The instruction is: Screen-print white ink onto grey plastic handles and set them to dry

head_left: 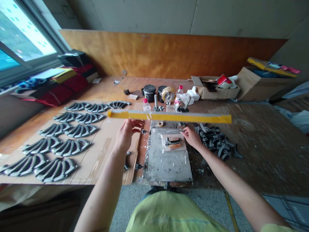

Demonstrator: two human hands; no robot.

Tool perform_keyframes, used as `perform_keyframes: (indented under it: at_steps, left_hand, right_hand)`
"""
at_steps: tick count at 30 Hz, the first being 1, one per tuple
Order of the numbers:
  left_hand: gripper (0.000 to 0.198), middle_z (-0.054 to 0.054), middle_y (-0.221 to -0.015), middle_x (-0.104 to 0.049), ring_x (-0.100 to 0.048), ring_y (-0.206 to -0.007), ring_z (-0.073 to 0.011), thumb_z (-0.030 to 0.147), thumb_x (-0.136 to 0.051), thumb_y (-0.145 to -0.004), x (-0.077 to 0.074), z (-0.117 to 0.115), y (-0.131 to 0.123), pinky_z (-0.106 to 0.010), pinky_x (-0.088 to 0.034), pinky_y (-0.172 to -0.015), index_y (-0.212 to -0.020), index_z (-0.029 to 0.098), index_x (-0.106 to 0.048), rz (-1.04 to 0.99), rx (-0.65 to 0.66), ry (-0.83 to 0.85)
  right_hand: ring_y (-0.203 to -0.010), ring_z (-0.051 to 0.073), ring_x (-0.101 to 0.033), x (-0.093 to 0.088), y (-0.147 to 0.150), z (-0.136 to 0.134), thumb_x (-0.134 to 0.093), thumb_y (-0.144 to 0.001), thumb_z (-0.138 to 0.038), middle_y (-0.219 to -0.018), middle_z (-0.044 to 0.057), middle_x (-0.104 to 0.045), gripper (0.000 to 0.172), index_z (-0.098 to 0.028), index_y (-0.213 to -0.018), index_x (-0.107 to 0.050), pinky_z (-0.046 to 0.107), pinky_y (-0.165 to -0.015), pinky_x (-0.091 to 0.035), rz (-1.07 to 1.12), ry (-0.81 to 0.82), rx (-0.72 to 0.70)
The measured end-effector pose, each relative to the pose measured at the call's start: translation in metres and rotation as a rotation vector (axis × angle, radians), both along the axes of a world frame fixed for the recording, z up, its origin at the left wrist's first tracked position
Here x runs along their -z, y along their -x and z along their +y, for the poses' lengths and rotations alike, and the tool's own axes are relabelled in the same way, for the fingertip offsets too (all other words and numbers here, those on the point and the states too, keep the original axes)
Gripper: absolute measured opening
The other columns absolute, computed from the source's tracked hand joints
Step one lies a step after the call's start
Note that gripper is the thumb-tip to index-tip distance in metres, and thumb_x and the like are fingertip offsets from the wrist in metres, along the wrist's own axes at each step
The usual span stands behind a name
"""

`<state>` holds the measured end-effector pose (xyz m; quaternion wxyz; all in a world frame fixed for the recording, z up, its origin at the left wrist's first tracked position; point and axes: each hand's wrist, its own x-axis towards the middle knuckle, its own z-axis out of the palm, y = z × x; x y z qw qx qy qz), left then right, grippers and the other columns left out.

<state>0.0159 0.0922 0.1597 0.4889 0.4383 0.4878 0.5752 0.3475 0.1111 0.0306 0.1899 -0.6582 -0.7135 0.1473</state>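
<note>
The clear packet (165, 147) is lying on the metal plate (166, 166), nearer its far edge, and is enclosing dark and wood-coloured pieces (174, 146). The right hand (191, 137) is reaching in at the plate's upper right edge, just beside the packet; whether its fingers are pinching anything, one cannot tell. The left hand (129, 130) is hovering near the right edge of the cardboard sheet (101, 158), its fingers loosely curling, released. A narrow strip of worktop (263, 141) is separating sheet and plate; on the right, the dark surface is stretching beyond a loose pile of grey pieces (217, 141). A yellow bar (178, 117) is crossing the view between the hands and the rear items. Behind, an open carton (220, 94) is holding a red-and-white roll (224, 81), while a lidded black tub (149, 93) is standing near a red-capped bottle (146, 105).
</note>
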Motion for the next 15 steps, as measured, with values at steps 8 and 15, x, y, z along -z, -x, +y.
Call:
perform_keyframes:
  at_steps: [8,15]
  left_hand:
    - [0.066,-0.012,-0.093,-0.073,-0.066,-0.072,-0.0177,0.069,-0.056,-0.079,0.061,-0.046,-0.027,-0.024,-0.046,-0.054,-0.116,0.015,-0.062,0.003,0.101,0.371]
    - [0.053,-0.013,-0.091,-0.074,-0.072,-0.086,-0.0256,0.064,-0.067,-0.072,0.136,-0.127,-0.045,-0.026,-0.052,-0.057,-0.091,0.014,-0.065,-0.191,0.126,0.694]
  right_hand:
    - [-0.098,0.022,-0.055,0.003,0.052,-0.042,-0.064,-0.089,-0.029,-0.097,0.006,-0.062,0.012,-0.021,-0.097,-0.065,0.034,-0.087,-0.043,-0.138,-0.066,-0.264]
    - [-0.090,0.019,-0.054,-0.002,0.092,-0.102,-0.052,-0.095,-0.021,-0.092,0.004,-0.064,0.022,-0.022,-0.112,-0.066,0.032,-0.083,-0.044,-0.053,-0.236,-0.696]
